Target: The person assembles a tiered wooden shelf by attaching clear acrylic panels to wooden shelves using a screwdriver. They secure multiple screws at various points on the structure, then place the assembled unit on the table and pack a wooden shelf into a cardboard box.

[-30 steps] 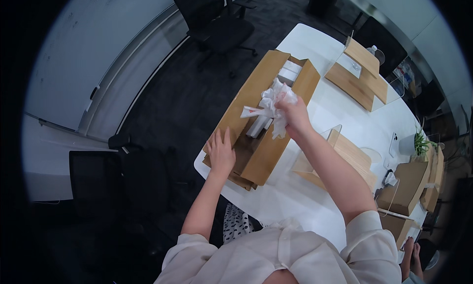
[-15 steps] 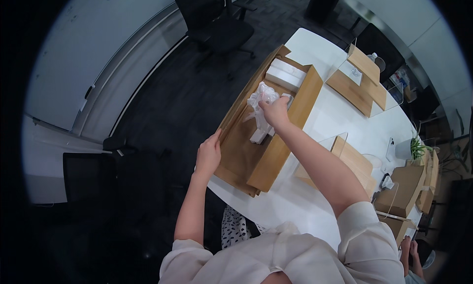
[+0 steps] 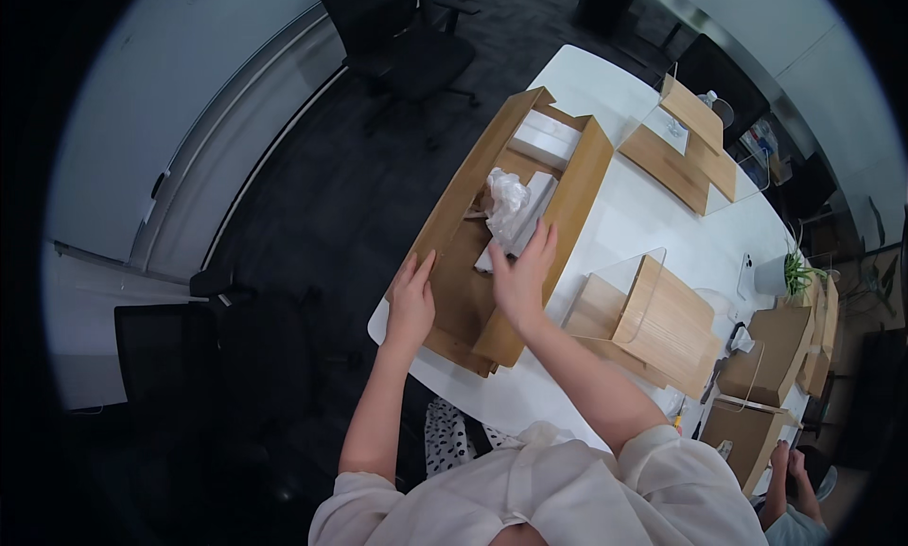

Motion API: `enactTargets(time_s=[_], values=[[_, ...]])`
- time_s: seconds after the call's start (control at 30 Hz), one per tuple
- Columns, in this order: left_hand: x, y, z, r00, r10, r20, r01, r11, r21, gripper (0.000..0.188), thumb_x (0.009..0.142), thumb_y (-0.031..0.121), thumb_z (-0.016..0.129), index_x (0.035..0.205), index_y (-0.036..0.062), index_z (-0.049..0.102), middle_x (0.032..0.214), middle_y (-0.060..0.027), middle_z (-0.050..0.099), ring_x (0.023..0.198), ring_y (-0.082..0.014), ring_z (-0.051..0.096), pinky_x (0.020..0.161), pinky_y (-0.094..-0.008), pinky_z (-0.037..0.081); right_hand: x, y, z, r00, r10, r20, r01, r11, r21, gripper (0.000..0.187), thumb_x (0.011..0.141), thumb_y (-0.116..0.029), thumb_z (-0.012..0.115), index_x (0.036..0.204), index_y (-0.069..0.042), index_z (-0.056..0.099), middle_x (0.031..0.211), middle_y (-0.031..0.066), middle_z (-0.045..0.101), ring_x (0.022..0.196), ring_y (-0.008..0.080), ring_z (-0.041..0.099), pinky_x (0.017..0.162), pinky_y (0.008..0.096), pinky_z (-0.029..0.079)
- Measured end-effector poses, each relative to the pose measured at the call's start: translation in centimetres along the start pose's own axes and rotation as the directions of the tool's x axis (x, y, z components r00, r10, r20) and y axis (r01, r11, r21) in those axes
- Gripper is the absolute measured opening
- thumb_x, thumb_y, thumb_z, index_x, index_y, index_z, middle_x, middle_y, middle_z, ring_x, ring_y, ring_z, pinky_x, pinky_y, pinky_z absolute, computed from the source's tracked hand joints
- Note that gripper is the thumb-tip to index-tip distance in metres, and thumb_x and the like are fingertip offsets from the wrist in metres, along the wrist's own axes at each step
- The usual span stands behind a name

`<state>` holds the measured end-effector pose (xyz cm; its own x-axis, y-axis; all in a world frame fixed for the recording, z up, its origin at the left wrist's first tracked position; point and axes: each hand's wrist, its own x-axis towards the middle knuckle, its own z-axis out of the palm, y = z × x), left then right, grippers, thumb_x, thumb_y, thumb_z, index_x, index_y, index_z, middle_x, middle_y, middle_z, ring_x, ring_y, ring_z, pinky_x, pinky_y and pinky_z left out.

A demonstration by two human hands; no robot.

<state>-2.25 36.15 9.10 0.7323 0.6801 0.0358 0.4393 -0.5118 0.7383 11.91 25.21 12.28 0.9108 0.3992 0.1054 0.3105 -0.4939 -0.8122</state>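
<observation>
A long, open cardboard box (image 3: 579,191) lies at a slant along the table's left side. Crumpled clear plastic wrap (image 3: 508,196) rests inside it, against a long white strip (image 3: 536,213). At the box's far end sits a white block (image 3: 546,137). My left hand (image 3: 410,305) is on the left wall near the close end, fingers stretched out. Over the right wall, by the strip's near end, is my right hand (image 3: 522,283); its thumb and fingers are apart and it holds nothing I can see. Whether its fingertips touch the strip cannot be told.
Wooden boards with clear panels (image 3: 670,311) stand right of the box on the white table (image 3: 598,226), with another such set (image 3: 667,167) farther back. Beyond are a potted plant (image 3: 777,273), another cardboard box (image 3: 777,352) and another person's hands (image 3: 788,457). An office chair (image 3: 402,59) stands beyond the box.
My right hand has let go of the plastic wrap and come back toward me along the right wall. The wrap now lies in the box. My left hand's fingers have spread.
</observation>
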Motion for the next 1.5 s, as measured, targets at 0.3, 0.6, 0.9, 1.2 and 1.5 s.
enactTargets(time_s=[0.3,0.6,0.9,1.2,1.5], values=[[-1.5,0.4,2.4,0.975,0.144,0.171,-0.193,0.928,0.318,0.051,0.097,0.016,0.058,0.147,0.0097,0.046,0.149,-0.0229,0.044,0.141,-0.0423,0.036,0.115,-0.0486,0.032,-3.8,4.7,-1.3,0.911,-0.102,0.400,0.210,0.948,-0.238,0.079,0.096,-0.041,0.059,0.156,-0.004,0.023,0.161,0.0285,0.011,0.148,0.0501,0.010,0.118,0.0568,0.019],[-4.7,16.1,1.3,0.971,0.157,0.180,-0.089,0.937,-0.337,0.043,0.090,0.015,0.070,0.127,-0.0026,0.060,0.120,-0.0184,0.067,0.100,-0.0276,0.071,0.078,-0.0314,0.058,-10.3,4.6,-25.6,0.645,-0.759,-0.084,0.692,0.628,-0.355,0.035,0.070,-0.002,0.074,0.105,-0.005,0.068,0.094,0.0098,0.067,0.075,0.0269,0.064,0.063,0.0385,0.051],[-2.2,27.0,8.5,0.852,0.264,0.453,-0.302,0.953,0.014,0.059,0.089,0.029,0.071,0.136,-0.0015,0.053,0.101,-0.0287,0.069,0.094,-0.0383,0.070,0.078,-0.0441,0.055,-11.9,13.4,-42.0,0.811,-0.003,-0.585,-0.458,0.618,-0.639,0.044,0.094,-0.018,0.066,0.130,0.003,0.054,0.114,0.0178,0.061,0.105,0.0337,0.058,0.090,0.0412,0.047],[-2.8,27.7,11.6,0.914,0.188,0.358,-0.247,0.961,0.125,0.030,0.094,0.007,0.057,0.123,-0.0016,0.059,0.087,-0.0273,0.068,0.077,-0.0435,0.068,0.071,-0.0479,0.054,-11.9,19.7,-42.2,0.801,0.052,-0.596,-0.397,0.791,-0.466,0.015,0.093,-0.008,0.064,0.105,0.000,0.064,0.085,0.0146,0.067,0.075,0.0308,0.064,0.066,0.0392,0.051],[4.2,28.0,12.3,0.949,0.204,0.241,-0.191,0.978,-0.079,0.023,0.093,0.007,0.057,0.111,-0.0048,0.063,0.071,-0.0178,0.065,0.063,-0.0261,0.066,0.059,-0.0379,0.050,-3.5,17.5,-45.2,0.813,-0.169,-0.557,-0.142,0.871,-0.471,0.006,0.089,-0.001,0.066,0.094,0.001,0.064,0.077,0.0136,0.064,0.069,0.0308,0.062,0.061,0.0392,0.049]])
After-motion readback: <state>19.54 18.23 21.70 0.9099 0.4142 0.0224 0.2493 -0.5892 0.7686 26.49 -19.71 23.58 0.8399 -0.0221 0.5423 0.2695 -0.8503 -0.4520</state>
